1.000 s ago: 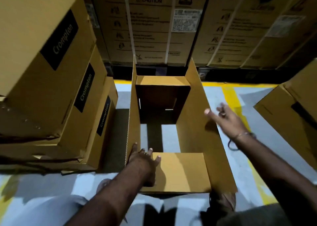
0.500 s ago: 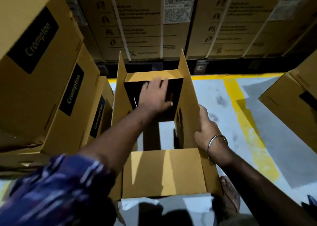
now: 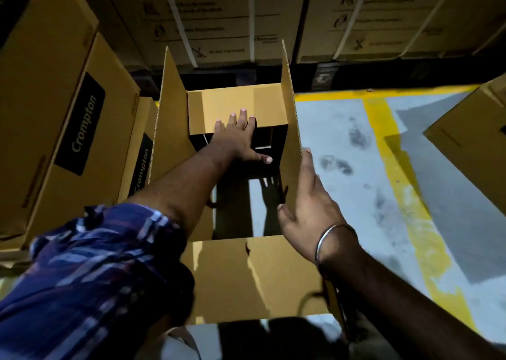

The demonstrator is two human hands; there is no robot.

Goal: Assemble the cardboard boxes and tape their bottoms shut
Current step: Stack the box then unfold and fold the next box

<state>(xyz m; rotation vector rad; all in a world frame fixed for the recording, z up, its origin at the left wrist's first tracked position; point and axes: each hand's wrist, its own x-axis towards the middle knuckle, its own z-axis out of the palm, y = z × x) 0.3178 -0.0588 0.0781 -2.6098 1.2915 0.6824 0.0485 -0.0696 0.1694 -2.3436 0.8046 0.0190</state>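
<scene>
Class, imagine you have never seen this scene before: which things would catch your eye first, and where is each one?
First, the open cardboard box at the centre, its side flaps upright. The left hand reaches across it, straight fingers pressing the far flap down, while the right hand lies open against the right flap. Stacked "Crompton" cartons fill the left side.

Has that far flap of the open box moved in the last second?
Yes. The far flap has folded inward over the box's opening under the left hand, judged against the upright right flap.

"Crompton" stands on black labels [image 3: 80, 123] (white lettering) of stacked boxes [image 3: 49, 108] at left.
</scene>
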